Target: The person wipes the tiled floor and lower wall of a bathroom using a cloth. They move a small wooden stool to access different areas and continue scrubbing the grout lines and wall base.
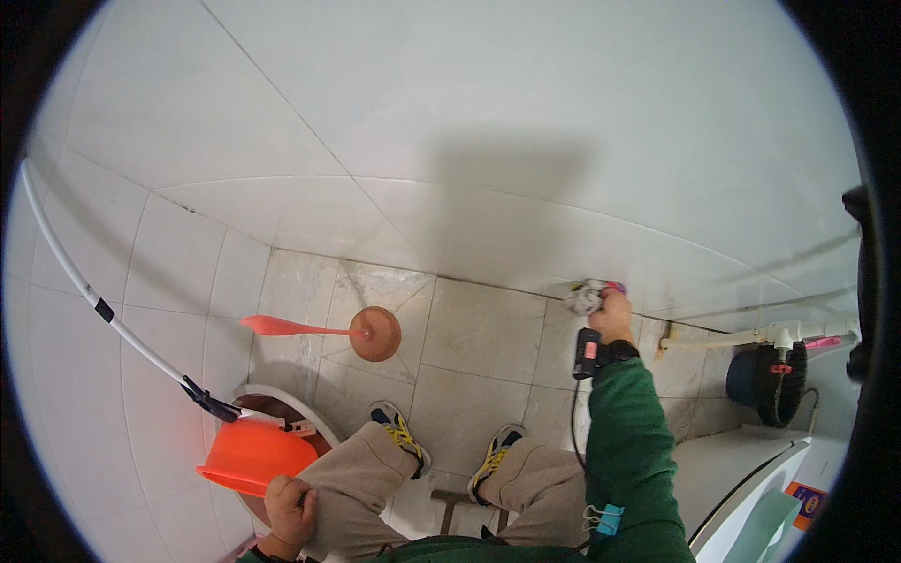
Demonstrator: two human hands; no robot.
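Note:
My right hand (615, 317) reaches out to the foot of the white tiled wall, its fingers closed round a bunched grey-white wad (587, 296) with a bit of pink at its edge. The wad touches the tiles near where wall meets floor; whether it is cloth or a scrubber cannot be made out. At the lower left my left hand (291, 511) is curled into a fist by my knee, with nothing visible in it. Beside it is an orange-red basin (258, 457), over a larger round white-rimmed tub (310, 408).
A plunger (375, 334) with an orange-pink handle stands on the tiled floor (479, 328). A white hose or pole (66, 249) curves along the left wall. White pipes (784, 331) and a dark bucket (765, 380) are at right, above a white appliance (751, 479).

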